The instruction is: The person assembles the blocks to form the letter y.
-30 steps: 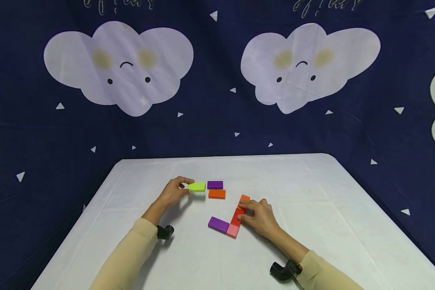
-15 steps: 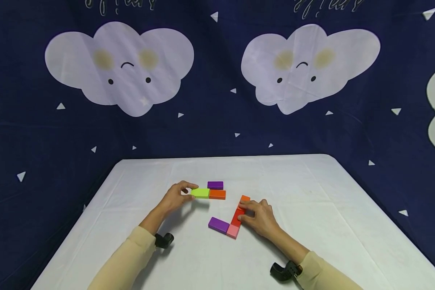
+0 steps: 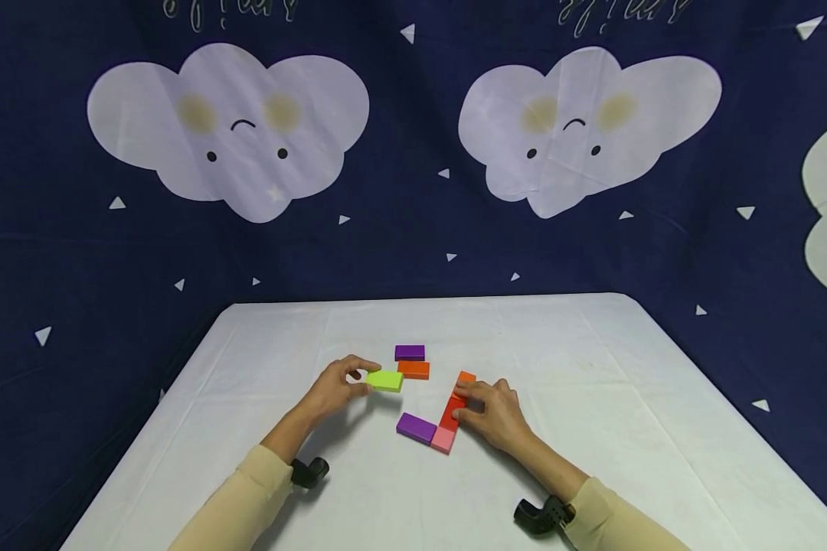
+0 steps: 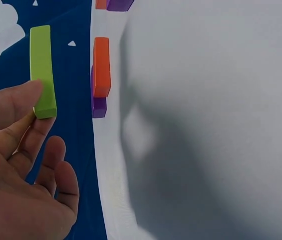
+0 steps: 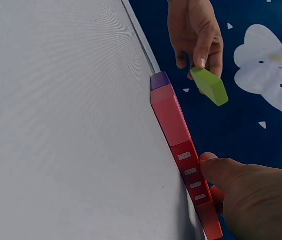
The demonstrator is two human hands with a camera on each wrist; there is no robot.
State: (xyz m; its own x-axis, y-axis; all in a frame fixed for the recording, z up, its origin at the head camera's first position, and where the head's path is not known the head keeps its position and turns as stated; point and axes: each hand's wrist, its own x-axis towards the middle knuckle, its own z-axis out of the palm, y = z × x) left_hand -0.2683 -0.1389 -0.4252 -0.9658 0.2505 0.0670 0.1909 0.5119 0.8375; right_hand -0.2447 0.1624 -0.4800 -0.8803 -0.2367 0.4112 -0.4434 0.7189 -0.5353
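Left hand [image 3: 335, 387] pinched lime-green oblong block [image 3: 386, 381] by one end, likely for clearance; right hand [image 3: 496, 413] gripped red oblong block [image 5: 188, 165], presumably steadying.

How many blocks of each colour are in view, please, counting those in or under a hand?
Green block: 1
Purple blocks: 2
Orange blocks: 2
Red block: 1
Pink block: 1
Total: 7
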